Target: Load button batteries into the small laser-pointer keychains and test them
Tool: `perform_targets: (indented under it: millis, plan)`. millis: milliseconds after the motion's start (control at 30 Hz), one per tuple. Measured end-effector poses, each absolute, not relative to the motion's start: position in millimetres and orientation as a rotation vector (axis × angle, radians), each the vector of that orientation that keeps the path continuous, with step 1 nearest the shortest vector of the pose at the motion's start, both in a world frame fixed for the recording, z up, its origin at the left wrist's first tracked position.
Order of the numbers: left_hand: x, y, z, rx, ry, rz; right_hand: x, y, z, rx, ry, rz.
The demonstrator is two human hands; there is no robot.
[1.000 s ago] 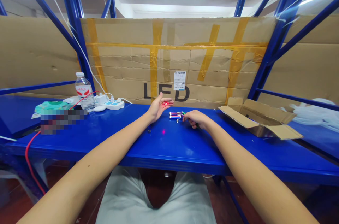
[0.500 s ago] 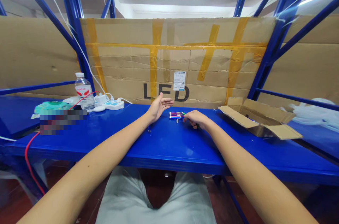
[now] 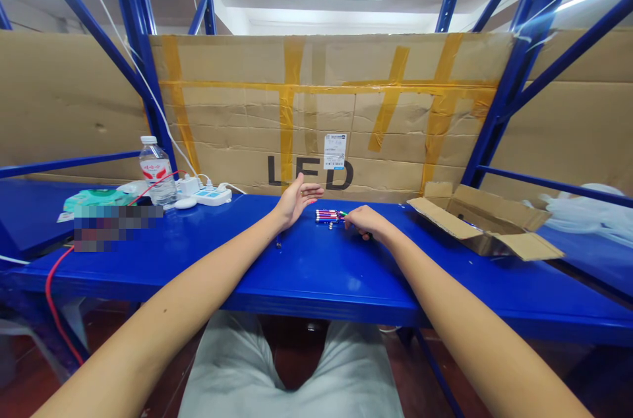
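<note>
A small row of shiny, slim pen-like sticks (image 3: 326, 215), pink, red and blue, lies on the blue table between my hands. My left hand (image 3: 298, 200) stands on its edge just left of the row, fingers stretched out and thumb up, holding nothing. At the right end of the row is my right hand (image 3: 364, 221), its fingers curled in close to the stick ends. A bit of green shows by its fingertips, and what its fingers hold is hidden. A tiny shiny piece (image 3: 331, 226) lies just in front of the row. Another small dark piece (image 3: 278, 244) lies below my left wrist.
An opened cardboard box (image 3: 487, 223) sits on the right of the blue table (image 3: 316, 279). On the left stand a water bottle (image 3: 157, 171), a white power strip (image 3: 213, 195) and a green packet (image 3: 99, 197), with a red cable. A large cardboard sheet (image 3: 237, 128) closes the back.
My right hand has shifted very slightly to the right. My left hand and the row of sticks look the same.
</note>
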State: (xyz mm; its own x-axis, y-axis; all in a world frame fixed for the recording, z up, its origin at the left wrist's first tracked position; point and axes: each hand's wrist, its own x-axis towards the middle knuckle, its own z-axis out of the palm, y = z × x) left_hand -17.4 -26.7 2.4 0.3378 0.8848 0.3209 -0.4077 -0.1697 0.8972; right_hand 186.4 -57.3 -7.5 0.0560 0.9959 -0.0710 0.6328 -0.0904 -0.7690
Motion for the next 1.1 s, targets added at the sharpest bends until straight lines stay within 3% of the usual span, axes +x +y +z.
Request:
perform_targets:
  millis: [1100]
  plan:
    - [-13.6, -28.7, 0.2, 1.359, 0.583, 1.183, 186.5, -58.1, -5.4, -1.503, -1.563, 0.910]
